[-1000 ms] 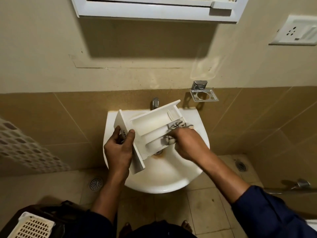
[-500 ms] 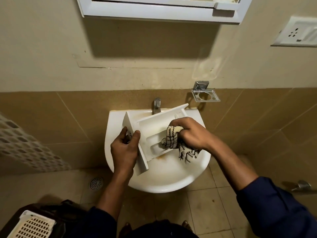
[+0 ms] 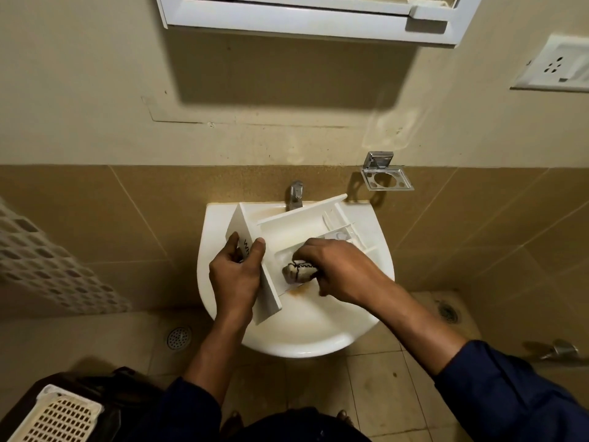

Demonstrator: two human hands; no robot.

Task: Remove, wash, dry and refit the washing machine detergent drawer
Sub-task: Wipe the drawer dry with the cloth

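Head view: the detergent drawer point(image 3: 306, 224) is held tilted over the white wash basin point(image 3: 302, 339), just in front of the tap point(image 3: 296, 194). Its front panel point(image 3: 269, 301) is gripped by the left hand point(image 3: 234, 275), with thumb and fingers closed on either face. A balled checked cloth point(image 3: 298, 271) is clasped in the right hand point(image 3: 338, 266) and pressed into the near compartment, close against the front panel. The step in hand is judged to be drying.

To do it well, the grip on the panel should be kept firm so that the drawer is not rocked by the wiping pressure. The drawer should also be kept above the bowl so that drips are caught. The cloth is best worked into the corners and along the ribs, where water is likely to be trapped. The small rear compartments point(image 3: 341, 232) lie apart from the cloth and would be better served by a folded edge than by the whole ball. No water is seen running from the tap.
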